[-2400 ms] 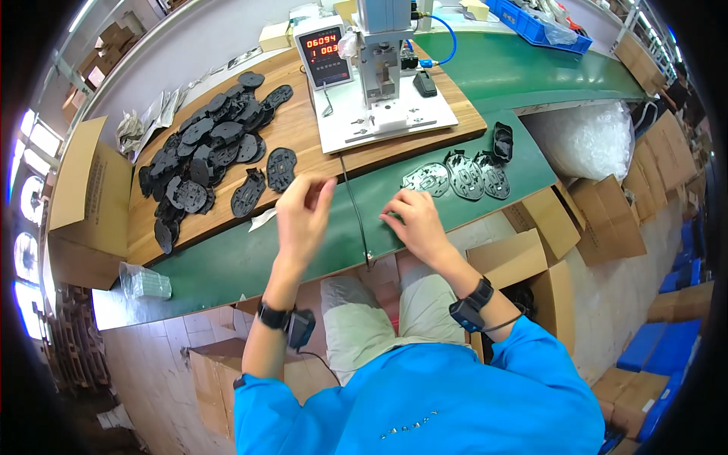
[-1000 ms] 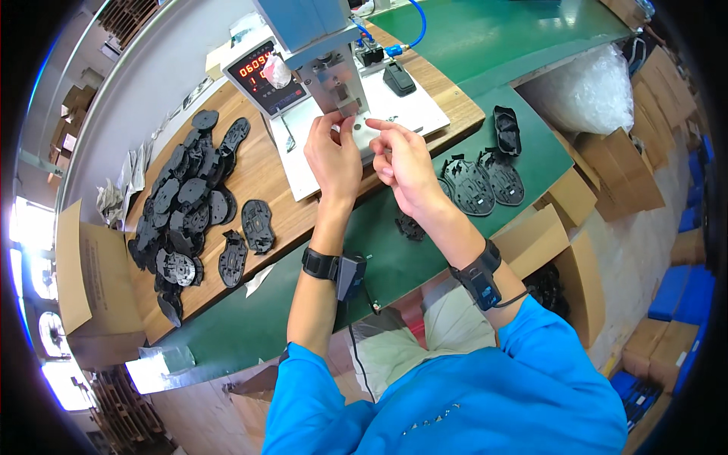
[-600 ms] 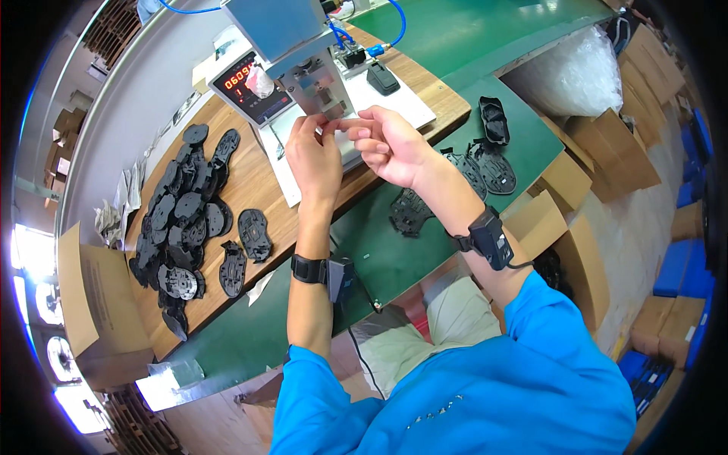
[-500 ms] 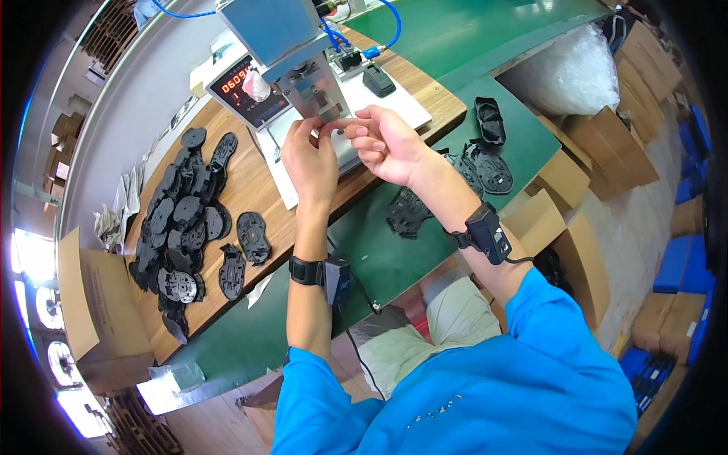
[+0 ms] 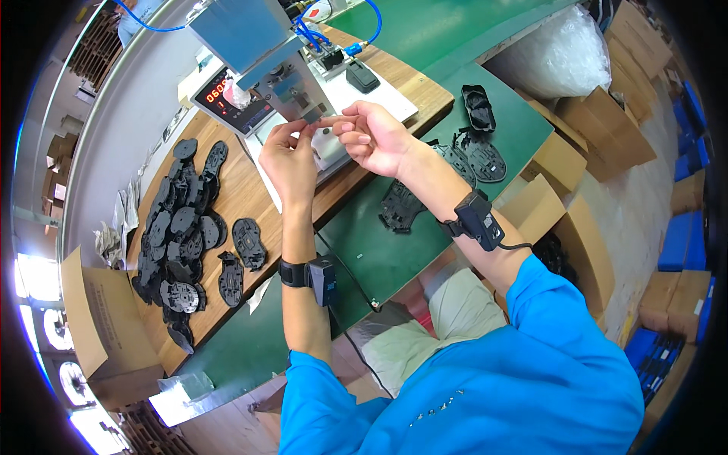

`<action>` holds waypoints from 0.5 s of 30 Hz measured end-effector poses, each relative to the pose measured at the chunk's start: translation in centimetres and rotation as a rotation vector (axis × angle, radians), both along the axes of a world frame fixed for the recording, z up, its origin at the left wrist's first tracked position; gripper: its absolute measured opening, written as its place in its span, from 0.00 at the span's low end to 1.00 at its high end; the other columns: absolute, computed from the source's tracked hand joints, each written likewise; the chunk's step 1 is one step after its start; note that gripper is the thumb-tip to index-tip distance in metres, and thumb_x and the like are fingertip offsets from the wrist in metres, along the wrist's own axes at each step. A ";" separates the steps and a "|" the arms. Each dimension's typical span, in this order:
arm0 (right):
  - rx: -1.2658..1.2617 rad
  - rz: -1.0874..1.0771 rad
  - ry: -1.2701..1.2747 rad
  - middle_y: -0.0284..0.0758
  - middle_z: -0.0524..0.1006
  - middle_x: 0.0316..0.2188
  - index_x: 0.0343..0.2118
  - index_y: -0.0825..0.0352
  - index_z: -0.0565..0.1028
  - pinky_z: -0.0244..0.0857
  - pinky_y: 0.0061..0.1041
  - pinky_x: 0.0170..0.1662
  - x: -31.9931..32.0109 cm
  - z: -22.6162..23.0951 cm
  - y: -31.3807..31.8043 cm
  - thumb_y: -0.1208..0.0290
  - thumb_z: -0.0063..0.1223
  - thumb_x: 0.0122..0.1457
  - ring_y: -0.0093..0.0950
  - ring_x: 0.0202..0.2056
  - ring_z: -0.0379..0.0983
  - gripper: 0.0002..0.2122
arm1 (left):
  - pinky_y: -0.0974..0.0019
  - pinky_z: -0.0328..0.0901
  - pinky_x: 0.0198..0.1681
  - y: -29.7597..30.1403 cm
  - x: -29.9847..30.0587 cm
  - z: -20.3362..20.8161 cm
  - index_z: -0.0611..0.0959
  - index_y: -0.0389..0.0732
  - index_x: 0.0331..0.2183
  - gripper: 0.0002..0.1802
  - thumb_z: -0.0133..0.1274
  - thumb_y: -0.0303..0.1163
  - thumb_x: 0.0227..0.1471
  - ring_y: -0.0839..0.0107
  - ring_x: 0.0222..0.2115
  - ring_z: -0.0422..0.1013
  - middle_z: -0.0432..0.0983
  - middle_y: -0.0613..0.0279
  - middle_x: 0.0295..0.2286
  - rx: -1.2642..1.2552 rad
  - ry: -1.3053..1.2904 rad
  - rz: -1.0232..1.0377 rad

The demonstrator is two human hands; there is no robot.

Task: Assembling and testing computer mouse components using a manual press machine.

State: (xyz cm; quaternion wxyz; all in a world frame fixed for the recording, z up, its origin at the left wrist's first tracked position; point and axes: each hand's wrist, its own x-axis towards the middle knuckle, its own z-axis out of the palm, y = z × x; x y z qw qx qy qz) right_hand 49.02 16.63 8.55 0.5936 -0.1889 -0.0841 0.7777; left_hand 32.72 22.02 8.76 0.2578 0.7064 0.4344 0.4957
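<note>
The open carton (image 5: 585,258) at lower right has black parts in it; the inside of the left carton (image 5: 114,326) is hidden. On its white base plate (image 5: 394,110), the bench press (image 5: 246,34) runs lengthwise from upper left to lower right in view, its metal tool head (image 5: 282,87) pointing down toward the fingertips. The left hand (image 5: 292,163) is bunched as in a pinch; the right hand (image 5: 379,140) stretches its index toward it, other fingers curled — whether either grips a small piece, I cannot tell.

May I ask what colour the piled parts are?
The piled parts look black, showing best in the head view.
</note>
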 end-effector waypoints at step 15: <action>0.011 -0.142 -0.326 0.24 0.71 0.27 0.56 0.77 0.73 0.51 0.12 0.20 -0.3 0.2 -1.2 0.69 0.42 0.70 0.12 0.18 0.56 0.19 | 0.67 0.65 0.26 -0.7 -0.3 0.7 0.88 0.30 0.35 0.08 0.65 0.25 0.54 0.75 0.20 0.69 0.83 0.57 0.30 -0.060 0.091 0.033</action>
